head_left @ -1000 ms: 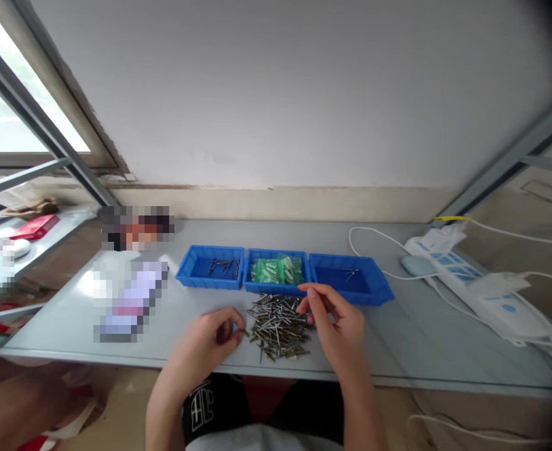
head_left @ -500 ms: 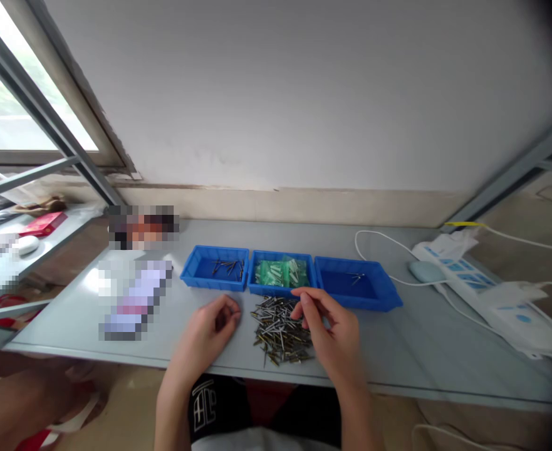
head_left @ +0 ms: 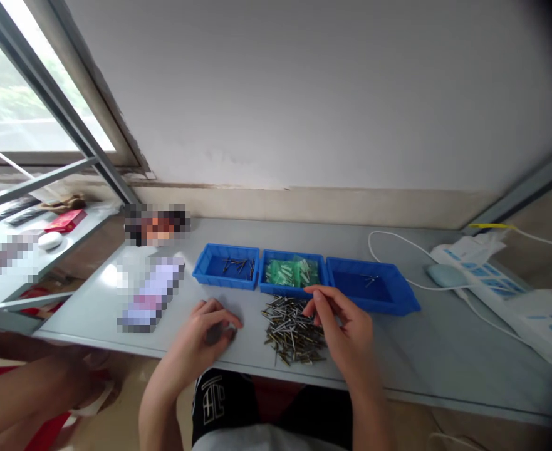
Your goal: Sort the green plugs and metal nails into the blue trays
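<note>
Pins [head_left: 293, 328] sit between our hands – right hand [head_left: 346, 326] pinching above them, left hand [head_left: 205, 332] curled; can't tell what either holds.

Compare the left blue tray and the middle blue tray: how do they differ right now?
The left blue tray holds a few loose dark pins on a mostly bare floor; the middle blue tray is filled with green pieces. The left blue tray sits beyond the left hand, the middle one beyond the pin pile. Both look the same shape and stand side by side.
</note>
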The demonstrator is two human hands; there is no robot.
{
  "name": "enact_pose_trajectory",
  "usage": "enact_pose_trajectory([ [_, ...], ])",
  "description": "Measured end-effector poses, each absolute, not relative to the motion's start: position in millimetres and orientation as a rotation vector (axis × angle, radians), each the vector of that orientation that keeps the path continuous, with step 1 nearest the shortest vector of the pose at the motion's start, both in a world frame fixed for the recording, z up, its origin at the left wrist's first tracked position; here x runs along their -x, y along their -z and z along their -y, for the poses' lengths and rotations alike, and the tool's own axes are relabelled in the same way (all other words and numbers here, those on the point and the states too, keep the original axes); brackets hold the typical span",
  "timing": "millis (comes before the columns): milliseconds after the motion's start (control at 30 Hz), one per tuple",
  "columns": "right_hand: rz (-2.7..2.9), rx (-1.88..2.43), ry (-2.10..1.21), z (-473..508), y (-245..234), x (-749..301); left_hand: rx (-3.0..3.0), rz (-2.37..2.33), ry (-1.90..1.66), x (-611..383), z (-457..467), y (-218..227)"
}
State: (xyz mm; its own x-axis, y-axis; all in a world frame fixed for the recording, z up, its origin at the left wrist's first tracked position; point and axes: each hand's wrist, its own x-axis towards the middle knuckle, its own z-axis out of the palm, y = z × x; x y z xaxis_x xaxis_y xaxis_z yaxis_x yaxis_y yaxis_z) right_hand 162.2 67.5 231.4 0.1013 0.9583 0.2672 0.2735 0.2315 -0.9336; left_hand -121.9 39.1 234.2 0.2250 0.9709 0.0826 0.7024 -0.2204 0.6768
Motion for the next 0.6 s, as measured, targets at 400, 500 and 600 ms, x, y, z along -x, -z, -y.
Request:
enact_pose_trajectory([
  [400,1.426,1.208,-0.783,-60.9,-235.9,-157.5,-1.644,-1.440,-1.116,93.4,-51.6,-228.3],
  [500,1.476,1.121,-0.814,-59.7,-238.6,-143.9,-1.497,-1.228,-1.243,68.2,-55.5,-229.8],
  [600,1.524,1.030,-0.773,-59.0,-241.7,-132.0,-1.319,-1.000,-1.274,42.8,-58.5,-227.9],
])
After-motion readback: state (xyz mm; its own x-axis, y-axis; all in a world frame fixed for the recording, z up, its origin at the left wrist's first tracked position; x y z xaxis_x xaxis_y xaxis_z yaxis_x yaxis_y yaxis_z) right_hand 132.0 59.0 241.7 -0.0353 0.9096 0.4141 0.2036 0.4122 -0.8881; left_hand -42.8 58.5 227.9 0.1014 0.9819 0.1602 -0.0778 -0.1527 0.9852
